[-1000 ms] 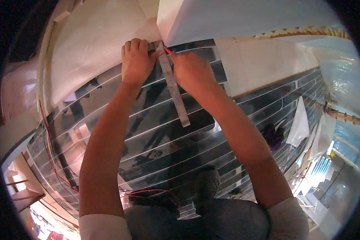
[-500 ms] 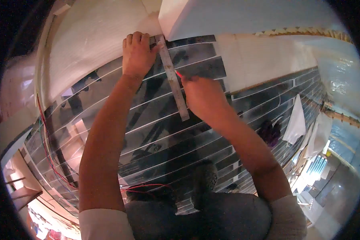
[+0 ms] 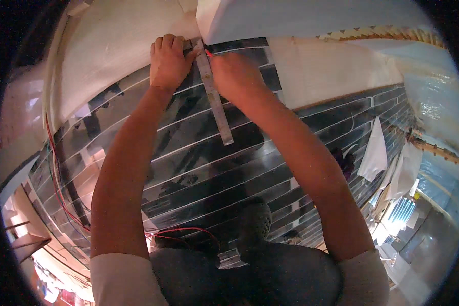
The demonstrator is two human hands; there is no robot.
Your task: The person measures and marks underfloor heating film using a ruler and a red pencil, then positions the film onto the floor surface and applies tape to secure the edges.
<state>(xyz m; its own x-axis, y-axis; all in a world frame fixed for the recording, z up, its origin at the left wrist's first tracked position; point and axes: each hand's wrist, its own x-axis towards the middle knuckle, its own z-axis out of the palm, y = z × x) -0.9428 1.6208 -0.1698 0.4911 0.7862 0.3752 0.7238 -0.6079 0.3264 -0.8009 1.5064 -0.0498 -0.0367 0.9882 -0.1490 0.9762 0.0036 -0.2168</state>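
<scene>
A metal square [image 3: 217, 104] lies on the dark, pale-lined surface [image 3: 204, 171], its long blade slanting down toward me. At its far end my left hand [image 3: 169, 60] is closed on the short arm, thumb pressed by the corner. My right hand [image 3: 235, 76] is just right of the blade, fingers pinched round a thin red pencil-like tool [image 3: 209, 53]. Its red end touches or nearly touches the blade's edge near the corner; most of it is hidden in the fist.
A pale upright panel [image 3: 122, 38] and a white corner block [image 3: 260, 18] border the far side. Bare light board [image 3: 331, 69] lies to the right, beside a white cloth [image 3: 375, 153]. Red wires [image 3: 61, 191] run along the left; another red wire [image 3: 188, 229] lies near my body.
My right hand has slid away from me along the blade, up to the square's corner. The left hand stays on the square. The whole view has shifted slightly.
</scene>
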